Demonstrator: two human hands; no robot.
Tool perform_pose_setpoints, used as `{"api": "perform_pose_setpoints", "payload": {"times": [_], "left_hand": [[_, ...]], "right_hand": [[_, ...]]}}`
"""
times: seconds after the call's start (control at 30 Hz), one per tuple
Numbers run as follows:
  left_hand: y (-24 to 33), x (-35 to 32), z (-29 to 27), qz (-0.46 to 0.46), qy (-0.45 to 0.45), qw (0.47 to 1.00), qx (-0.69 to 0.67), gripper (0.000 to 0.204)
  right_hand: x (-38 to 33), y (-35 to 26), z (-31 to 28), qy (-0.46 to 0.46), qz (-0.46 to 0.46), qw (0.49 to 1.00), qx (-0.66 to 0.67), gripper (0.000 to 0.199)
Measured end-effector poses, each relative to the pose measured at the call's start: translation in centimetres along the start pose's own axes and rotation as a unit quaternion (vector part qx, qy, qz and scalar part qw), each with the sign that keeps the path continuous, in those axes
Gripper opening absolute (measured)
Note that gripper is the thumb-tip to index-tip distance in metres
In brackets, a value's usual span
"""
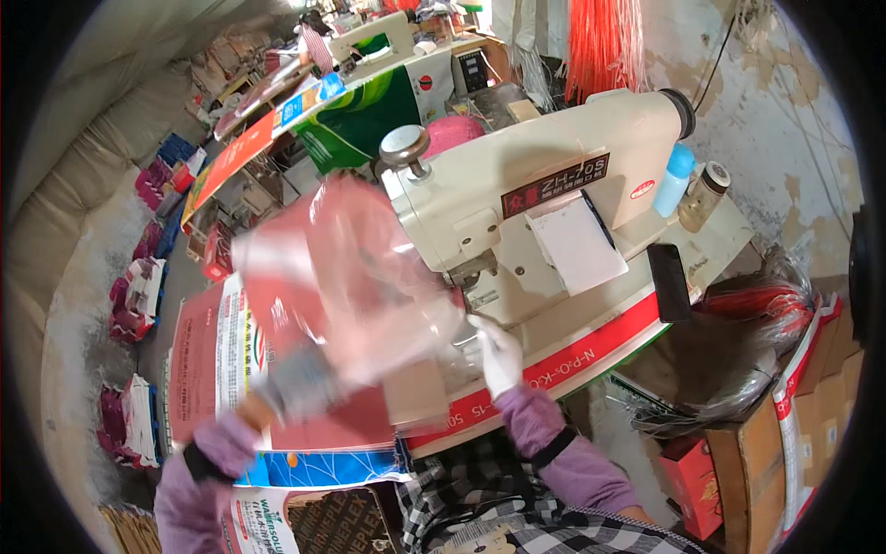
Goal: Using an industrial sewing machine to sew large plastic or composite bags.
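Note:
A clear, pinkish plastic sheet or bag, smeared by motion, spreads left of the cream sewing machine. Its right edge reaches the needle area. My left hand, in a greyish glove, is at the sheet's lower left; blur hides its fingers. In a white glove, my right hand is just in front of the needle area. Its fingers are drawn together at the sheet's right edge, and whatever they pinch is too small to make out.
On the machine bed lie a white pad and a black phone. A blue bottle and a jar stand behind. Red printed sheeting covers the left table. Cardboard boxes are at lower right.

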State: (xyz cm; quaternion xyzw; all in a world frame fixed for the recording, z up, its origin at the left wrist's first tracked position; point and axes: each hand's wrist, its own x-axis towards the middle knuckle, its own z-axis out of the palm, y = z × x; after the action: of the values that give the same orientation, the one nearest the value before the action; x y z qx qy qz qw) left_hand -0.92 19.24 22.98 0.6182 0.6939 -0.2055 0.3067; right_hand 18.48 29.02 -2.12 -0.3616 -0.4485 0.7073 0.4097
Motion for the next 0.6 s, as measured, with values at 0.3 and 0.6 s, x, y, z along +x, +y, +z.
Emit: {"api": "perform_pose_setpoints", "payload": {"times": [0.3,0.6], "left_hand": [[6.5,-1.9,14.9,0.012,0.025,0.726,-0.687,0.029],[12.2,-0.4,6.4,0.228,-0.005,0.956,0.183,0.019]], "right_hand": [[-8.3,-4.3,-0.2,-0.169,0.142,0.943,0.247,0.037],[-11.1,-3.4,1.3,-0.025,-0.076,0.994,-0.071,0.055]]}}
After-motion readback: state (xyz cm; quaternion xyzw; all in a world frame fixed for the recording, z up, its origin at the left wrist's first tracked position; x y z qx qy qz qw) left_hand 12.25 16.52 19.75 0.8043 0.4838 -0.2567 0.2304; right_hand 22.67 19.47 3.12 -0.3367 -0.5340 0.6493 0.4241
